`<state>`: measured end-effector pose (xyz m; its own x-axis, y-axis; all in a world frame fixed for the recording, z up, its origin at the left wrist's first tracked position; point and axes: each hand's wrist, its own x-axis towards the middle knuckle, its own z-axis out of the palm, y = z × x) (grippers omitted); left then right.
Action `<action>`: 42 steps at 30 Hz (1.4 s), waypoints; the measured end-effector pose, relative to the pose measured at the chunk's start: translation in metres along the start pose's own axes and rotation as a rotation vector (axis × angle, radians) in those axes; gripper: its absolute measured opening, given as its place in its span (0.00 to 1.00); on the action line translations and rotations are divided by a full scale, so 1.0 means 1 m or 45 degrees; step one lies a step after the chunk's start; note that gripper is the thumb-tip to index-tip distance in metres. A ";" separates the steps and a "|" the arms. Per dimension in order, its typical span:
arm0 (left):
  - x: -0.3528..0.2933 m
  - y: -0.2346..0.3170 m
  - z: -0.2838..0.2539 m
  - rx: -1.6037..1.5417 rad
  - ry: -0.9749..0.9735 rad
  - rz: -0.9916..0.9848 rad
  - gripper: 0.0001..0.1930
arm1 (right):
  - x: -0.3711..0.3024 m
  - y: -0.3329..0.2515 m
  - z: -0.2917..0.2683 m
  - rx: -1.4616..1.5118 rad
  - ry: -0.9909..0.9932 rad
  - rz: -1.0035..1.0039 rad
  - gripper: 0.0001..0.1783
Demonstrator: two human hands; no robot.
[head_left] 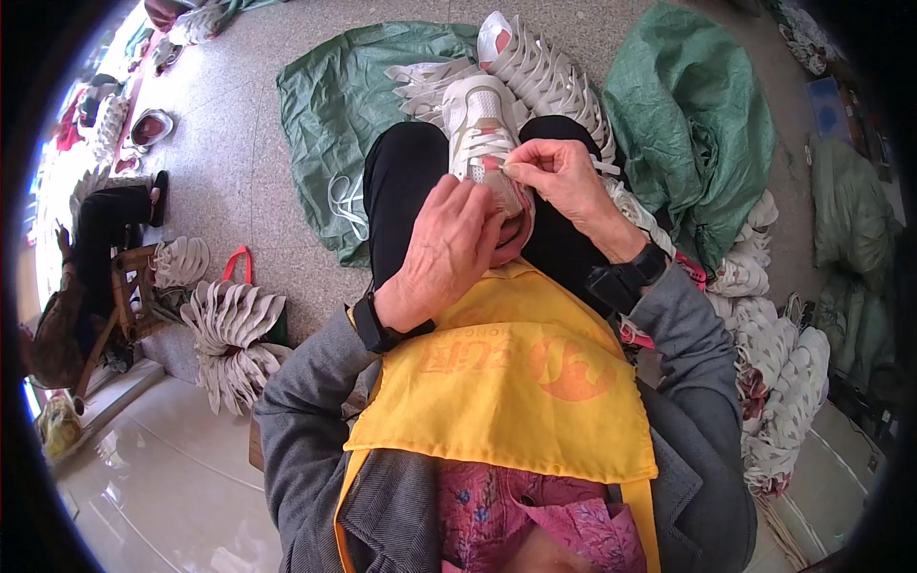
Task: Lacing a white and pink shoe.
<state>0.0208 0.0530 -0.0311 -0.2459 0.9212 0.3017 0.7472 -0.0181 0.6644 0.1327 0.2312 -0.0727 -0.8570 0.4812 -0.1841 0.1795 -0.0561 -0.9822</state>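
Note:
A white and beige sneaker (475, 98) with a pink lining rests between my knees, its toe pointing away from me. White shoelace (485, 144) crosses in rows over its tongue. At the right of the lacing, my right hand (571, 191) pinches a bit of the lace between thumb and forefinger. My left hand (441, 244) is closed over the left side of the shoe near its opening. The back of that hand hides its fingertips, so what they grip cannot be made out.
Stacked white shoe parts (549, 81) lie beyond my knees, between a flat green sheet (330, 91) and a bunched green sack (693, 115). Several white shoes (788, 372) pile up at my right. More shoe pieces (229, 320) sit at my left, near another person's dark-clothed leg (105, 215).

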 end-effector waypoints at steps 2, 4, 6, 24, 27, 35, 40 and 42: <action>0.007 -0.005 -0.003 0.036 0.096 0.009 0.07 | -0.002 -0.008 -0.002 -0.010 -0.026 0.046 0.06; 0.019 -0.012 -0.001 0.043 0.232 -0.015 0.06 | -0.004 -0.009 -0.003 -0.022 -0.035 0.069 0.06; 0.025 -0.021 0.002 0.025 0.210 -0.102 0.06 | -0.004 -0.008 -0.003 -0.036 -0.028 0.070 0.07; 0.029 -0.044 0.009 -0.338 0.139 -0.379 0.05 | 0.004 -0.006 0.001 -0.114 -0.049 0.048 0.06; 0.029 -0.046 0.009 -0.345 0.141 -0.367 0.05 | 0.005 -0.007 0.000 -0.141 -0.053 0.037 0.06; 0.026 -0.050 0.013 -0.338 0.182 -0.352 0.05 | 0.008 -0.006 0.006 -0.082 0.033 0.017 0.08; 0.025 -0.052 0.015 -0.331 0.175 -0.368 0.05 | 0.007 -0.016 0.003 -0.086 -0.034 0.083 0.08; 0.025 -0.051 0.014 -0.317 0.184 -0.366 0.05 | 0.007 -0.019 -0.001 -0.175 -0.076 0.051 0.09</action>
<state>-0.0149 0.0830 -0.0672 -0.5203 0.8388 0.1606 0.4676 0.1225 0.8754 0.1234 0.2363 -0.0557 -0.8745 0.4277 -0.2288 0.2748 0.0482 -0.9603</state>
